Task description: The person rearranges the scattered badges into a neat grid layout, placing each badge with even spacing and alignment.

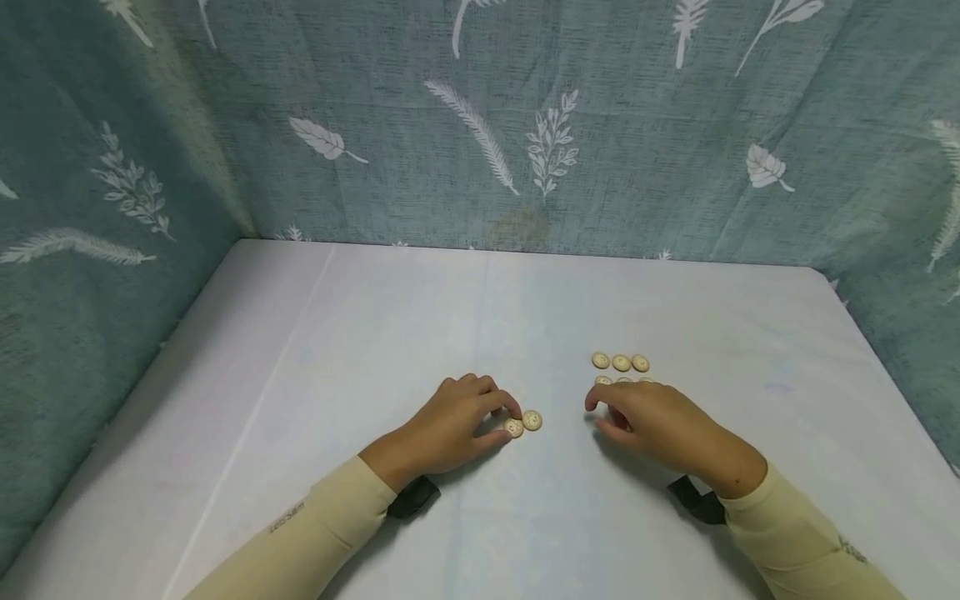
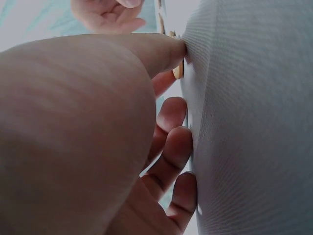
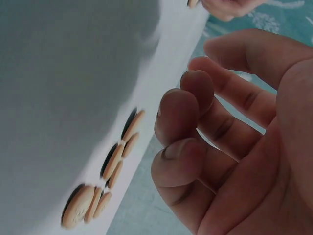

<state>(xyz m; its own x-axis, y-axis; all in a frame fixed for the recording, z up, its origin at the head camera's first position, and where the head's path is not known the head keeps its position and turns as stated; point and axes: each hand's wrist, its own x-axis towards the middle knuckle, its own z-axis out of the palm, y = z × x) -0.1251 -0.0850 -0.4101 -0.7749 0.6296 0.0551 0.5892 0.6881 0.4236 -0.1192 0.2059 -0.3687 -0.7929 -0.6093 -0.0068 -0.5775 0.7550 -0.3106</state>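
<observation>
My left hand [image 1: 456, 423] is low on the white table, thumb and index finger pinching a small round wooden disc [image 1: 513, 427] with markings on its face. A second wooden disc [image 1: 532, 420] lies right beside it. In the left wrist view, the pinched disc [image 2: 178, 70] shows on edge by the thumb, and the other fingertips are down at the tabletop. My right hand [image 1: 660, 425] hovers over the table with fingers loosely bent and nothing between them. Past its fingers, a row of similar discs [image 1: 621, 362] lies flat, and the hand partly hides more discs [image 3: 80, 205] nearer to it.
A white cloth covers the table [image 1: 360, 317]. Green fabric [image 1: 390, 142] with white leaf prints hangs along its back and sides. Dark wrist cameras sit under both wrists, below pale sleeves [image 1: 315, 533].
</observation>
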